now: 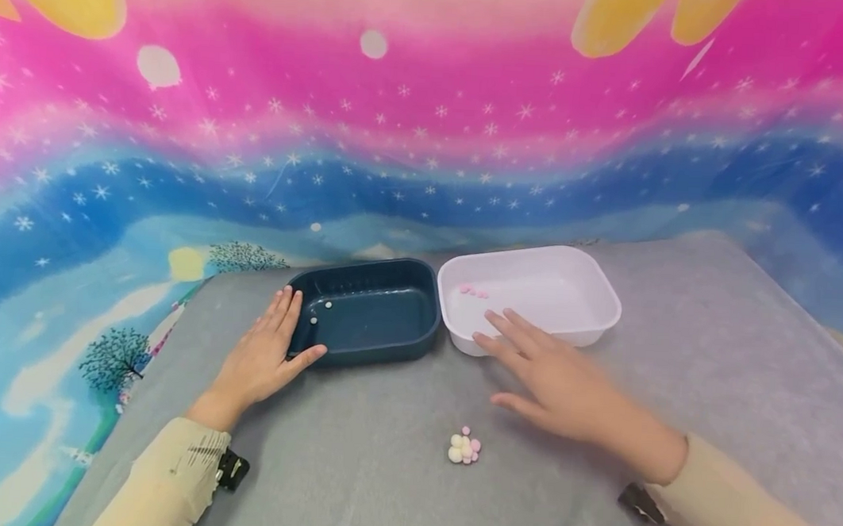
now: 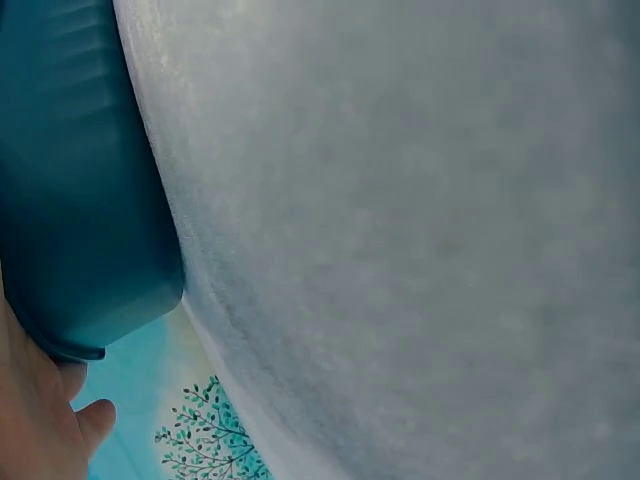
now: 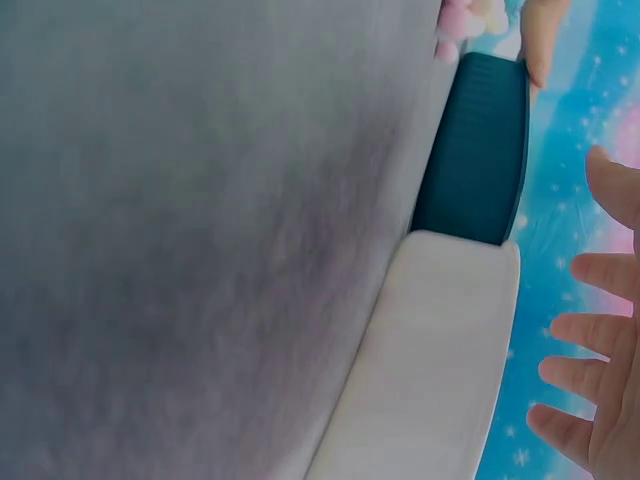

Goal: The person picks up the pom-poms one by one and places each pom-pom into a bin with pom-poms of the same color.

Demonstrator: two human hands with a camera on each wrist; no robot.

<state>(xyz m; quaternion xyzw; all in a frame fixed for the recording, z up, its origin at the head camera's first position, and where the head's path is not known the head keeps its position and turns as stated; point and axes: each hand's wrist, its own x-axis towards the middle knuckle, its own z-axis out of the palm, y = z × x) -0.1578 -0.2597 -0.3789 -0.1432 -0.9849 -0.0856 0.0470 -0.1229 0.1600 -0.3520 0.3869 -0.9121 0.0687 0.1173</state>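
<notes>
My left hand [image 1: 262, 358] rests on the left end of a dark teal rectangular tub [image 1: 381, 352], its fingers straight along the rim and its thumb at the front corner. Two small white balls [image 1: 329, 305] lie inside the tub at the left. My right hand [image 1: 554, 381] hovers with spread fingers over the front edge of a white tub [image 1: 590, 327], holding nothing. Several small pink balls [image 1: 473, 292] sit in the white tub's left part. On the cloth in front is a little pile of cream and pink balls [image 1: 464, 448], near the right hand.
The tubs stand side by side on a grey cloth-covered table [image 1: 361, 450]. Behind them hangs a pink and blue patterned cloth [image 1: 426, 168]. A black strap piece [image 1: 232, 470] shows at the left sleeve, another dark piece [image 1: 641, 502] at the right.
</notes>
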